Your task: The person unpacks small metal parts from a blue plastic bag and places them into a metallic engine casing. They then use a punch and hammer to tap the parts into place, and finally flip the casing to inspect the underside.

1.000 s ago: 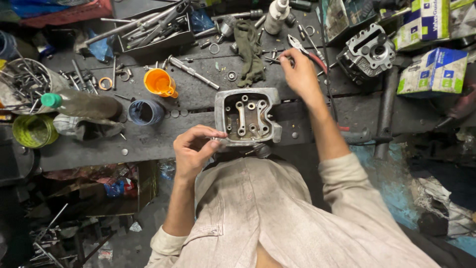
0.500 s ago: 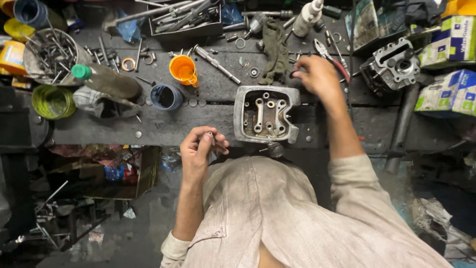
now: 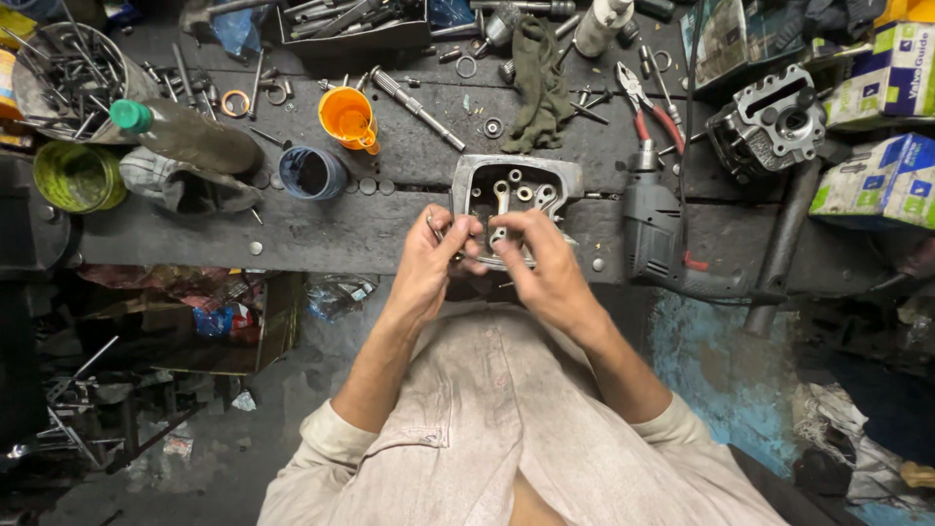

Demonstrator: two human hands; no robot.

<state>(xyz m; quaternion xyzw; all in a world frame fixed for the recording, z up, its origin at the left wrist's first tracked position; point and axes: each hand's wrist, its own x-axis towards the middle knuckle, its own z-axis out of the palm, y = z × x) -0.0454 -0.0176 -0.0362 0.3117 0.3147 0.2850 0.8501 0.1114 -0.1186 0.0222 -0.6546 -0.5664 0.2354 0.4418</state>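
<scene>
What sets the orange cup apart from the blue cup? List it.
The orange cup is bright orange with a small spout; the blue cup is dark blue with a plain round rim. The orange cup sits farther back on the bench, the blue cup nearer the person. Both are small, open-topped containers.

- Left hand (image 3: 433, 255): raised in front of the torso, back to the camera, fingers curled inward, fingertips pinched together toward the right hand.
- Right hand (image 3: 543, 261): level with the left, just beside it, fingers bent, tips meeting the left's.
- Forearms: bare, angled inward from the elbows, converging at the hands.
- Sleeves: pale, pushed up near the elbows.
</scene>
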